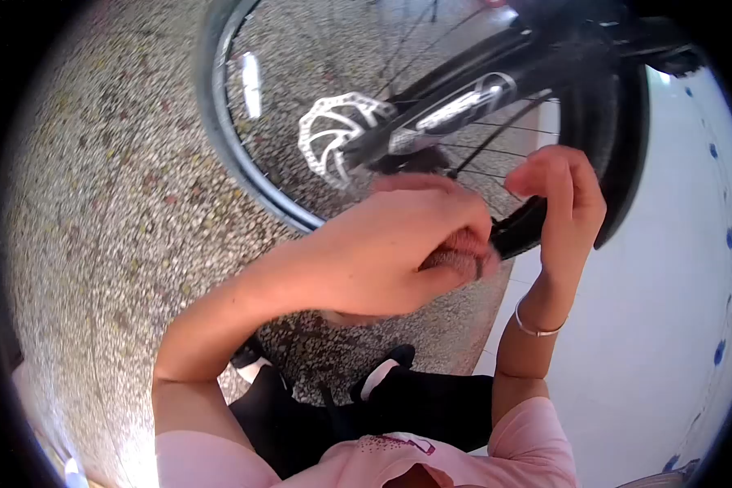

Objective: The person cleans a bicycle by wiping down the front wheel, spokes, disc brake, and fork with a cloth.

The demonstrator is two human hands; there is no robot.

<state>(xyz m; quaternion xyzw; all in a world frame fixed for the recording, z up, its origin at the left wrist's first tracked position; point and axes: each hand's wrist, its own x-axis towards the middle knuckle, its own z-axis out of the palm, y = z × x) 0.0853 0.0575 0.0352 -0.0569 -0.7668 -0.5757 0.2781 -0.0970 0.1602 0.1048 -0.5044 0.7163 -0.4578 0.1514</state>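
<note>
My left hand (415, 244) reaches in from the left, its fingers curled inward and slightly blurred. Whatever lies inside its grasp is too hidden to name. It is in front of the lower end of a black bicycle fork (455, 106). To the right, my right hand (565, 187) is bent over with fingers drawn together near the tyre (606, 122); anything between the fingertips is too small to tell. A silver disc rotor (333, 134) sits at the wheel hub. The wheel's pale rim (256, 183) curves on the left.
Speckled stone floor (122, 203) spreads on the left and under the wheel. A white surface with blue marks (642, 325) runs down the right side. My black-clad legs (431, 407) and shoes (390, 362) are below my hands.
</note>
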